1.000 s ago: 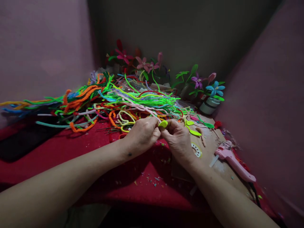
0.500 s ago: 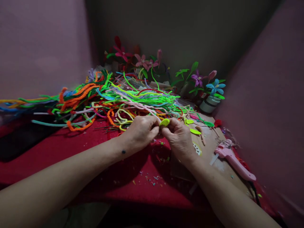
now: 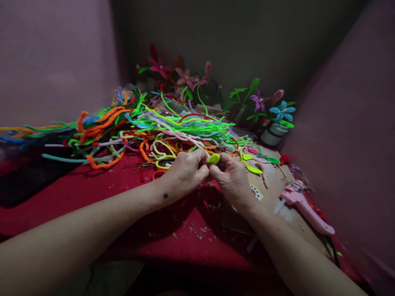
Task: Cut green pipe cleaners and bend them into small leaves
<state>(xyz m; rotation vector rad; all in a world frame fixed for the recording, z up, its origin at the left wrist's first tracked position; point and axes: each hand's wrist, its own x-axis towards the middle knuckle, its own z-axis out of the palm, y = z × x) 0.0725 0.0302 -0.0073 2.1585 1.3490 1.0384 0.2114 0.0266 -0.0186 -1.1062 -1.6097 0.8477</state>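
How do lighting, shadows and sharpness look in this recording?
Head view: dim, the back wall nearly black; same view: dark shadows on the red cloth below the left hand and right hand; same view: bright yellow-green piece between them, dim, soft pink-red flower behind.

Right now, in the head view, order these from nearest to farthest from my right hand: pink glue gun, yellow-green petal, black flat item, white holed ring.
1. Yellow-green petal: held in your right hand.
2. White holed ring: to the right, partly hidden by the hand.
3. Pink glue gun: farther right.
4. Black flat item: far left.
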